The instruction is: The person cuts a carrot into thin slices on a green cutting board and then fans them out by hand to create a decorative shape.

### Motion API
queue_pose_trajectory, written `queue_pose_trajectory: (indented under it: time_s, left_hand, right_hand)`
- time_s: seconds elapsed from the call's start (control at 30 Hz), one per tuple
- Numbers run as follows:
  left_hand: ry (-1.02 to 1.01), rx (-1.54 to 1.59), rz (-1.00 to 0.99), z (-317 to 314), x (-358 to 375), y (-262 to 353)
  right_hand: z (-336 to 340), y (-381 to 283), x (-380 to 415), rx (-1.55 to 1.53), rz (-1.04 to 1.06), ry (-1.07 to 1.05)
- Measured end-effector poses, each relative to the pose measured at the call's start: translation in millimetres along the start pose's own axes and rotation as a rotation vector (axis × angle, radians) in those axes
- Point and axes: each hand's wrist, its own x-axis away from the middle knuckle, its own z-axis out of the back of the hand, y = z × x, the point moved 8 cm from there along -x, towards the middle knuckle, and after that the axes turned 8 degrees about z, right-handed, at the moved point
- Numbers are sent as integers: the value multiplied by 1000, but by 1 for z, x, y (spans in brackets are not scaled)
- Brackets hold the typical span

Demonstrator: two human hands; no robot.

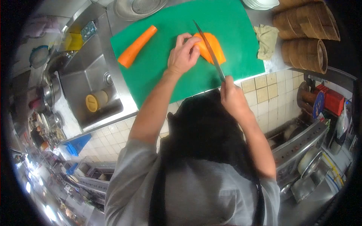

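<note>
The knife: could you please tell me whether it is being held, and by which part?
Yes, the knife is held by its handle in the right hand, with its blade over the cut orange vegetable.

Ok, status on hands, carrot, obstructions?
Left hand against cut orange carrot; right hand gripping long steel knife, blade over it. Left fingertips near blade. Tapered orange carrot lying apart on green cutting board.

Single head-worn view from above, facing forward and steeply down over forearms and green board [237, 22], close
</note>
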Motion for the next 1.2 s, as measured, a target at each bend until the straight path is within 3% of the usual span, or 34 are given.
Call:
queue_pose_trajectory:
  time_s: [0.4, 0.63, 0.77, 1.2]
  left_hand:
    - [-56, -59, -21, -4, -2, 3]
    - [-68, -29, -27, -2, -2, 6]
    - [-110, -12, 28, -1, -5, 5]
    - [-92, -30, -53, -4, -4, 1]
  right_hand:
    - [10, -12, 21, -21, -40, 8]
    - [-2, 1, 30, 6, -116, -106]
    - [-5, 4, 28, 3, -129, -153]
    - [-19, 4, -8, -4, -128, -220]
